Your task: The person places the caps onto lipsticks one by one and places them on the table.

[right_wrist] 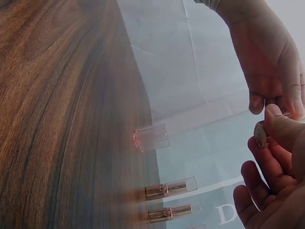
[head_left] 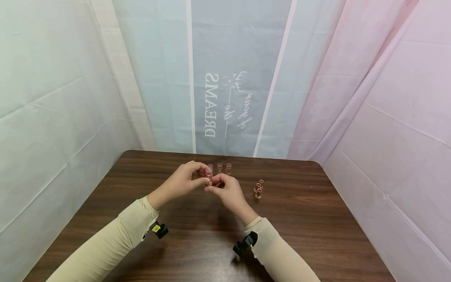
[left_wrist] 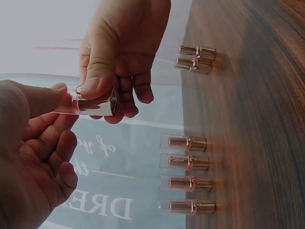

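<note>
In front of me both hands meet at one lipstick tube (left_wrist: 97, 105) with a rose-gold body and a clear pinkish cap (left_wrist: 66, 104). My left hand (head_left: 181, 182) pinches the cap end between thumb and fingers. With thumb and fingers my right hand (head_left: 229, 192) grips the metallic base. The cap sits over the tube's top, but how far down it is seated I cannot tell. Behind the hands stands a row of similar capped lipstick tubes (left_wrist: 188, 161), upright on the table.
Uncapped rose-gold tubes (head_left: 258, 192) stand grouped on the right of the brown wooden table (head_left: 296, 219). A lone clear cap (right_wrist: 151, 137) stands near the back edge in the right wrist view. A printed curtain (head_left: 229, 47) hangs behind the table, with pale fabric at both sides.
</note>
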`<state>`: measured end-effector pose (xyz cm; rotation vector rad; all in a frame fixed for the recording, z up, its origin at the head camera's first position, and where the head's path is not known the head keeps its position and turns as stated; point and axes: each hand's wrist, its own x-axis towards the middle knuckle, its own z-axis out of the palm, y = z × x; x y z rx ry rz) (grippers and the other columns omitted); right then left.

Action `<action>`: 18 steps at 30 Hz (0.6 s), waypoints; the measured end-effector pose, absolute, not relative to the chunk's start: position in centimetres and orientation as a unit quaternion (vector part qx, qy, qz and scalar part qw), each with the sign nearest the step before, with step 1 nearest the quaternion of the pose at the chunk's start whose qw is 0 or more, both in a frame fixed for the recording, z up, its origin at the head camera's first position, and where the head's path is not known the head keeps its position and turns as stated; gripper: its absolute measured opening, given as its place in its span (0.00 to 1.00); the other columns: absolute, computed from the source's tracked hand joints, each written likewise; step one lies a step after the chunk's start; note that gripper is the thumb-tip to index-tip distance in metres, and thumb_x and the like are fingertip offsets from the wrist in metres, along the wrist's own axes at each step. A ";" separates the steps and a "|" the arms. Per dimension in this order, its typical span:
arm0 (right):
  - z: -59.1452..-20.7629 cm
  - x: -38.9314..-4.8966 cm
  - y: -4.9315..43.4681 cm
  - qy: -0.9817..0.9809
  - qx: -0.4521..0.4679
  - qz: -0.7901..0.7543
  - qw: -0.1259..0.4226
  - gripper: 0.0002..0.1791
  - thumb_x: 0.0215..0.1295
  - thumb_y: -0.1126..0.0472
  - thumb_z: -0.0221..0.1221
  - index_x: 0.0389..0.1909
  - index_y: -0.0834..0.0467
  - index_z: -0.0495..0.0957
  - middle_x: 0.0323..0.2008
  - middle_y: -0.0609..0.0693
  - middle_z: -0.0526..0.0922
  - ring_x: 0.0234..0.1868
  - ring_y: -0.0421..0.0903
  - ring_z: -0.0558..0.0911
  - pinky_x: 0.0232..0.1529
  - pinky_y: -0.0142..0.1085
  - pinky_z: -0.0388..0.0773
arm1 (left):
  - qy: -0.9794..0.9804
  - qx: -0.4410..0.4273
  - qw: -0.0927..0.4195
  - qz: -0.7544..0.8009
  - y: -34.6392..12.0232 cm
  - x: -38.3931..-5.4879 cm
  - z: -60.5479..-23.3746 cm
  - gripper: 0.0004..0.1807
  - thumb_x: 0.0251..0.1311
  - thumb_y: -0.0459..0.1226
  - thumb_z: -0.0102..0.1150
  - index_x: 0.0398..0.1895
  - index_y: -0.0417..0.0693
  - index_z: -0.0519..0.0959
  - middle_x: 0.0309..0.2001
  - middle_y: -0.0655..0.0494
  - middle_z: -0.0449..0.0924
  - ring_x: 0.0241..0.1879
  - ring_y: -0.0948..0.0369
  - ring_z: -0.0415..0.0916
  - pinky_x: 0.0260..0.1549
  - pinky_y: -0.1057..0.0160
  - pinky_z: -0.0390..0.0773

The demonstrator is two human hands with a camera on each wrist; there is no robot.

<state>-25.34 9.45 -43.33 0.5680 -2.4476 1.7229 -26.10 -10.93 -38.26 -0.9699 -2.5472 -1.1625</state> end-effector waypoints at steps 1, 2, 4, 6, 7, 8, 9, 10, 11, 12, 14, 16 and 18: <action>-43.3 -25.4 9.4 -0.803 0.187 0.565 0.047 0.12 0.57 0.57 0.76 0.39 0.55 0.85 0.34 0.49 0.88 0.34 0.49 0.83 0.31 0.30 0.78 | -0.857 -0.327 0.089 -0.389 -10.9 -26.1 -38.3 0.08 0.64 0.38 0.71 0.44 0.52 0.83 0.37 0.62 0.81 0.42 0.61 0.75 0.44 0.52 0.77; -43.4 -25.4 9.5 -0.804 0.188 0.562 0.048 0.12 0.57 0.57 0.75 0.39 0.55 0.85 0.34 0.48 0.87 0.34 0.49 0.83 0.31 0.30 0.78 | -0.856 -0.328 0.088 -0.389 -10.9 -26.1 -38.3 0.08 0.64 0.38 0.71 0.44 0.52 0.83 0.38 0.62 0.81 0.42 0.61 0.75 0.44 0.52 0.77; -43.4 -25.4 9.5 -0.806 0.190 0.558 0.050 0.11 0.58 0.57 0.75 0.38 0.54 0.85 0.33 0.47 0.87 0.34 0.48 0.83 0.31 0.31 0.79 | -0.857 -0.327 0.086 -0.389 -10.9 -26.0 -38.3 0.08 0.64 0.38 0.70 0.44 0.52 0.83 0.38 0.62 0.81 0.43 0.61 0.75 0.45 0.52 0.77; -43.4 -25.4 9.4 -0.808 0.192 0.554 0.052 0.11 0.58 0.56 0.75 0.38 0.54 0.85 0.33 0.46 0.87 0.34 0.48 0.83 0.32 0.32 0.79 | -0.858 -0.325 0.085 -0.387 -11.0 -25.9 -38.2 0.09 0.64 0.38 0.70 0.45 0.52 0.84 0.39 0.62 0.81 0.43 0.61 0.75 0.44 0.53 0.77; -43.5 -25.4 9.4 -0.810 0.193 0.552 0.052 0.11 0.58 0.56 0.75 0.38 0.54 0.85 0.33 0.46 0.87 0.34 0.48 0.83 0.32 0.32 0.79 | -0.859 -0.323 0.084 -0.387 -11.0 -25.8 -38.2 0.09 0.64 0.39 0.71 0.46 0.52 0.84 0.39 0.62 0.81 0.43 0.61 0.75 0.44 0.54 0.77; -43.5 -25.3 9.4 -0.811 0.194 0.550 0.052 0.11 0.59 0.56 0.75 0.39 0.54 0.85 0.34 0.46 0.87 0.35 0.48 0.83 0.32 0.32 0.80 | -0.860 -0.322 0.084 -0.387 -11.0 -25.8 -38.2 0.10 0.63 0.39 0.71 0.46 0.52 0.84 0.39 0.62 0.81 0.43 0.61 0.75 0.44 0.54 0.77; -43.6 -25.3 9.4 -0.812 0.196 0.548 0.052 0.11 0.59 0.56 0.75 0.39 0.53 0.85 0.34 0.46 0.87 0.35 0.48 0.83 0.33 0.32 0.80 | -0.861 -0.320 0.085 -0.386 -11.1 -25.7 -38.2 0.11 0.63 0.39 0.71 0.47 0.52 0.84 0.39 0.62 0.81 0.43 0.60 0.75 0.43 0.54 0.77; -43.6 -25.3 9.4 -0.813 0.198 0.545 0.053 0.11 0.59 0.56 0.74 0.39 0.53 0.85 0.34 0.46 0.87 0.35 0.48 0.83 0.33 0.32 0.80 | -0.862 -0.317 0.086 -0.385 -11.1 -25.7 -38.3 0.11 0.62 0.40 0.72 0.47 0.52 0.85 0.39 0.62 0.81 0.43 0.60 0.75 0.43 0.54 0.77; -43.7 -25.3 9.4 -0.815 0.201 0.542 0.053 0.11 0.59 0.56 0.74 0.39 0.53 0.85 0.35 0.45 0.86 0.35 0.48 0.83 0.34 0.32 0.80 | -0.863 -0.315 0.088 -0.385 -11.2 -25.7 -38.3 0.12 0.62 0.40 0.72 0.48 0.52 0.85 0.39 0.61 0.81 0.43 0.60 0.75 0.43 0.53 0.78; -43.8 -25.4 9.4 -0.817 0.202 0.538 0.053 0.11 0.59 0.56 0.74 0.39 0.52 0.85 0.35 0.45 0.86 0.36 0.47 0.83 0.35 0.32 0.80 | -0.864 -0.313 0.090 -0.385 -11.2 -25.7 -38.4 0.13 0.61 0.40 0.73 0.48 0.52 0.85 0.40 0.62 0.81 0.43 0.60 0.75 0.44 0.52 0.78; -44.0 -25.4 9.4 -0.820 0.206 0.531 0.056 0.11 0.59 0.56 0.74 0.39 0.52 0.85 0.36 0.45 0.86 0.36 0.44 0.82 0.36 0.32 0.80 | -0.864 -0.310 0.093 -0.387 -11.4 -25.7 -38.6 0.14 0.60 0.40 0.73 0.48 0.52 0.85 0.41 0.62 0.82 0.44 0.60 0.76 0.46 0.49 0.78; -44.1 -25.6 9.5 -0.825 0.208 0.523 0.059 0.11 0.59 0.56 0.75 0.39 0.52 0.85 0.36 0.44 0.86 0.36 0.41 0.82 0.38 0.32 0.80 | -0.864 -0.304 0.093 -0.390 -11.6 -25.7 -38.9 0.14 0.60 0.41 0.73 0.49 0.53 0.86 0.42 0.62 0.83 0.46 0.60 0.76 0.48 0.48 0.78; -44.3 -25.7 9.5 -0.827 0.208 0.518 0.061 0.11 0.59 0.56 0.75 0.39 0.52 0.85 0.36 0.44 0.85 0.36 0.40 0.81 0.39 0.33 0.80 | -0.865 -0.297 0.094 -0.394 -12.0 -25.7 -39.2 0.14 0.61 0.42 0.73 0.49 0.54 0.85 0.44 0.62 0.84 0.47 0.61 0.77 0.49 0.47 0.79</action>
